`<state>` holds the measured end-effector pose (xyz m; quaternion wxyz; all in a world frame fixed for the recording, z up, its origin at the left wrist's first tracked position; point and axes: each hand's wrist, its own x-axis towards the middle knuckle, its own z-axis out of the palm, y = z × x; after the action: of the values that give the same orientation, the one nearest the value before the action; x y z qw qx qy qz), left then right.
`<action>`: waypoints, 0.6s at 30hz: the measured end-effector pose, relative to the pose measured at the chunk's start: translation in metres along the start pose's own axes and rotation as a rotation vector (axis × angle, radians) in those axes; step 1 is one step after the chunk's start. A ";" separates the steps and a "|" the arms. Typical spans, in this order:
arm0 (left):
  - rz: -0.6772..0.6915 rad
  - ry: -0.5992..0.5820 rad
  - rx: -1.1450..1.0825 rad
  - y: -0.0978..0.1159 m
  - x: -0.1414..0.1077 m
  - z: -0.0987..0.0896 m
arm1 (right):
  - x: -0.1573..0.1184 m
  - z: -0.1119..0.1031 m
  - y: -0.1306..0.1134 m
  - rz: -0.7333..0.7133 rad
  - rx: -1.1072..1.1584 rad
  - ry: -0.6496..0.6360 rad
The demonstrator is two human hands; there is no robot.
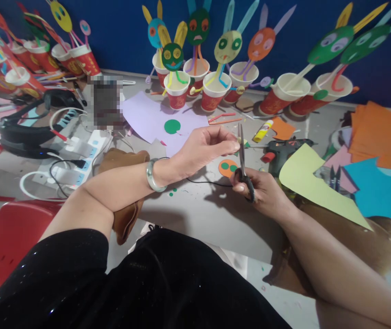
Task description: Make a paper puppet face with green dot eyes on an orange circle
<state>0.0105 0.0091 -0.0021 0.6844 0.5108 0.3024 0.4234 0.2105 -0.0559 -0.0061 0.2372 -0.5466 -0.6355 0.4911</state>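
Observation:
My right hand (267,194) grips a pair of scissors (242,157) by its black handles, blades pointing up and away from me. Close to the blades, my left hand (212,144) is closed in a pinch between thumb and forefinger. Whatever sits in that pinch is too small to make out. Below the hands, an orange paper disc (227,168) with two green dots lies on the table. Beyond my left hand, a green paper circle (172,126) rests on a lilac paper sheet (143,116).
Red-and-white paper cups (216,93) with rabbit-faced figures line the back. A glue stick (263,131) and a glue gun (287,151) lie right of the hands. Yellow paper (305,176), blue paper (383,192) and orange sheets (383,137) are farther right. A power strip (75,167) lies left.

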 end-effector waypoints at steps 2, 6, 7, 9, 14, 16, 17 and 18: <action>-0.007 -0.001 0.011 -0.001 0.000 0.000 | 0.000 0.000 0.001 -0.009 -0.003 -0.006; -0.004 0.002 0.008 -0.003 0.000 0.000 | 0.000 -0.001 0.004 -0.006 -0.011 -0.002; -0.003 0.003 0.004 -0.003 0.000 0.000 | 0.000 -0.001 0.004 -0.003 -0.011 -0.001; -0.003 0.003 -0.006 -0.003 0.000 0.000 | 0.000 0.000 0.004 0.000 -0.007 -0.004; -0.007 0.009 -0.011 -0.001 0.000 0.001 | 0.000 0.000 0.003 -0.005 -0.002 -0.012; -0.012 0.010 -0.007 -0.001 0.000 0.000 | 0.000 0.000 0.003 -0.011 0.004 -0.015; -0.013 0.011 -0.005 -0.001 0.000 0.000 | 0.000 -0.001 0.002 -0.014 0.009 -0.018; -0.013 0.011 -0.003 -0.001 0.001 0.000 | 0.000 -0.001 0.002 -0.016 0.013 -0.019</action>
<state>0.0110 0.0096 -0.0030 0.6862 0.5057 0.3087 0.4221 0.2121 -0.0558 -0.0081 0.2386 -0.5353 -0.6387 0.4986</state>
